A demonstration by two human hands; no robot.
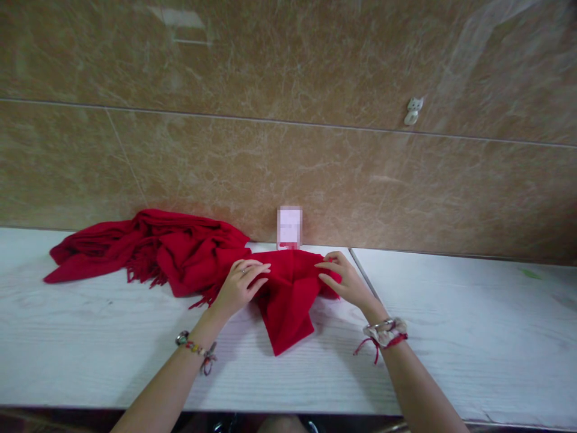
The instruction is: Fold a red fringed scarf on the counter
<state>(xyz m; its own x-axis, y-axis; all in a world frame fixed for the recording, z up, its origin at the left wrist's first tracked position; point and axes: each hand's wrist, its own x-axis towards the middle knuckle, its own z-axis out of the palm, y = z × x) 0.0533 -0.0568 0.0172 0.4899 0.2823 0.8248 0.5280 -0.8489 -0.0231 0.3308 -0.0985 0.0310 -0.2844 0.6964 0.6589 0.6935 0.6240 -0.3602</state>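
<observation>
A red fringed scarf [288, 282] lies on the white table. Its middle part is spread flat between my hands, with one pointed corner hanging toward me. The rest is bunched in loose folds to the left, with fringe showing along its near side. My left hand [243, 281] rests on the left side of the flat part, thumb and fingers stretched out and apart. At the right edge of the cloth, my right hand [345, 278] touches it with its fingers spread. Neither hand shows a closed grip.
The white table [473, 337] has a dark seam right of the scarf. Behind it stands a brown marbled tile wall [225, 156], with a small white cat-shaped hook [413, 111] on it. A blurred pale card or box [290, 225] leans upright against the wall behind the scarf.
</observation>
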